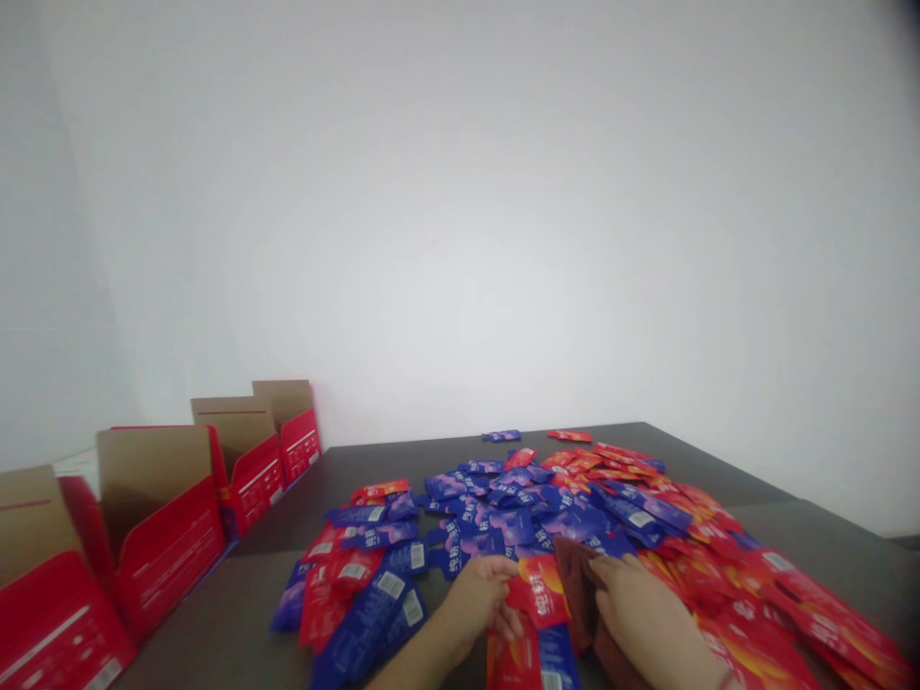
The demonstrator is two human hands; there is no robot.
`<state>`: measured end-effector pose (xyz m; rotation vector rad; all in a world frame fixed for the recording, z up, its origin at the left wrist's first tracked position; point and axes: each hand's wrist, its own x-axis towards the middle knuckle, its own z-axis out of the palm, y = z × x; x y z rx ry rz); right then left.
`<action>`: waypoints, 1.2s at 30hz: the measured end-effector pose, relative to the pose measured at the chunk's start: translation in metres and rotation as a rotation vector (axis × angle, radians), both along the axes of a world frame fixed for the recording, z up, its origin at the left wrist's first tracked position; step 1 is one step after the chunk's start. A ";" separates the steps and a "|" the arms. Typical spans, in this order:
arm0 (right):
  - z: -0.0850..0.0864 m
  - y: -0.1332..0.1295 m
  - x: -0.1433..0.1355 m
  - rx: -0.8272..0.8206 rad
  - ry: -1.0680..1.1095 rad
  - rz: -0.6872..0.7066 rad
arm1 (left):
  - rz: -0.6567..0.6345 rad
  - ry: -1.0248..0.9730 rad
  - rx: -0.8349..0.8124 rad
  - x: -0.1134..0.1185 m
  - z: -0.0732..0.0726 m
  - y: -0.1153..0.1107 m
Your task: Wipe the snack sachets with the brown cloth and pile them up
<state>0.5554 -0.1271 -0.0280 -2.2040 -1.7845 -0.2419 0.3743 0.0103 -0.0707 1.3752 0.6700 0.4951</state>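
The left hand (478, 599) pinches a red packet (538, 589) by its left edge, fingers curled around it. The right hand (643, 613) lies just beside it, fingers bent on a dark brown packet (575, 580); I cannot tell if it grips that one or only touches it. Both sit at the near edge of a dark table (273, 537), in front of a plain white wall (467, 211). A big heap of blue and red packets (546, 508) spreads out behind and around the hands. Open red boxes (169, 537) with brown cardboard insides stand in a row on the left, well apart from the hands.
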 end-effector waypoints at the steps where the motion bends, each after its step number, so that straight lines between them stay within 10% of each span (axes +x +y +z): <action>1: 0.002 -0.003 0.003 0.022 0.008 -0.002 | 0.025 -0.003 0.094 -0.002 0.008 0.000; 5: 0.013 -0.014 0.015 0.164 0.041 -0.059 | 0.117 0.078 0.690 -0.015 0.035 -0.003; 9: 0.021 -0.018 0.016 0.230 0.084 -0.086 | -0.037 0.146 1.000 -0.025 0.033 -0.006; 17: 0.004 -0.003 -0.036 0.023 0.175 0.132 | 0.106 0.171 0.500 -0.011 0.006 0.007; 26: 0.047 0.002 -0.006 0.283 0.219 0.142 | 0.258 0.107 0.373 -0.002 -0.004 -0.004; 36: -0.008 0.024 -0.010 0.058 0.153 0.023 | 0.257 0.097 -0.090 -0.009 -0.001 0.013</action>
